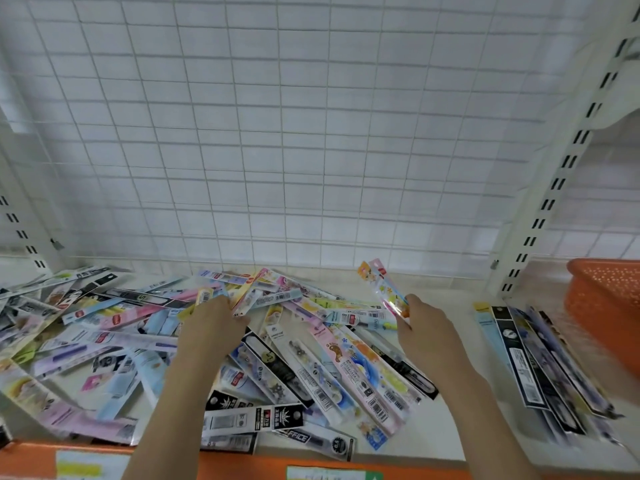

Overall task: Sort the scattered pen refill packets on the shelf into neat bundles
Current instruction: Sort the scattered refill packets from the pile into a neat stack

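Observation:
A big loose heap of colourful pen refill packets (311, 358) covers the white shelf (446, 424) from the far left to the middle. My right hand (427, 336) is raised over the heap's right side, shut on a few pink and yellow packets (384, 289) that stick up and away from me. My left hand (207, 327) rests on the middle of the heap, its fingers closed on a yellow-edged packet (202, 297). To the right lies a separate bundle of dark packets (540, 365), roughly aligned lengthwise.
An orange plastic basket (606, 306) stands at the right edge behind the dark bundle. A white wire grid (311, 133) backs the shelf, with slotted uprights (540, 216) at both sides. The shelf's front lip is orange (242, 465) with price labels.

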### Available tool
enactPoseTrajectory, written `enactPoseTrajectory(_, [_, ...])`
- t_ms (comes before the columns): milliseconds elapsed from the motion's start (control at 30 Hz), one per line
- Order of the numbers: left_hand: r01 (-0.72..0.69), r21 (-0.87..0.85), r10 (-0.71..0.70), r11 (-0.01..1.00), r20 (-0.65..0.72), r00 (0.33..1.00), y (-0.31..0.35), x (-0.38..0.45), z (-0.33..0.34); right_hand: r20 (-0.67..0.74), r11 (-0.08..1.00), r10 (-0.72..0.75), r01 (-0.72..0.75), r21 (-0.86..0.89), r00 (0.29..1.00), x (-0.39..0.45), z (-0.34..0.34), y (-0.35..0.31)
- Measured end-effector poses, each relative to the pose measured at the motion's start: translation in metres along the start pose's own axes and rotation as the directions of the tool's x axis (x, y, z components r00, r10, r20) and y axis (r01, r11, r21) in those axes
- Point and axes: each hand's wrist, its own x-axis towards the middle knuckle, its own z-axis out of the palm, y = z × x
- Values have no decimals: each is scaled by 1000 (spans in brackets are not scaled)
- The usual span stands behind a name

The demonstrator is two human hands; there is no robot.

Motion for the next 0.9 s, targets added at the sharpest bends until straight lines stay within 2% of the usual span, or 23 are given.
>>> enactPoseTrajectory(133, [20, 77, -22, 997, 31, 999, -2, 5, 4, -37, 1000, 16, -15, 25, 999, -7, 1, 6])
enactPoseTrajectory(233, [25, 127, -25, 992, 1, 1000, -3, 6, 8, -31, 999, 25, -23, 42, 999, -10, 3, 7])
enactPoseTrajectory(467, [63, 85, -62, 994, -11, 998, 3, 1, 4, 19, 1000, 14, -15, 9, 1000, -8, 9, 1])
enactPoseTrajectory(667, [-51, -21, 50, 998, -59, 997, 21, -9, -10, 31, 998, 56, -56, 30, 998, -6, 6, 1])
enactPoseTrajectory(900, [-223, -280, 172, 934, -195, 966, 48, -31, -24, 28, 998, 70, -70, -12, 997, -4, 2, 5])
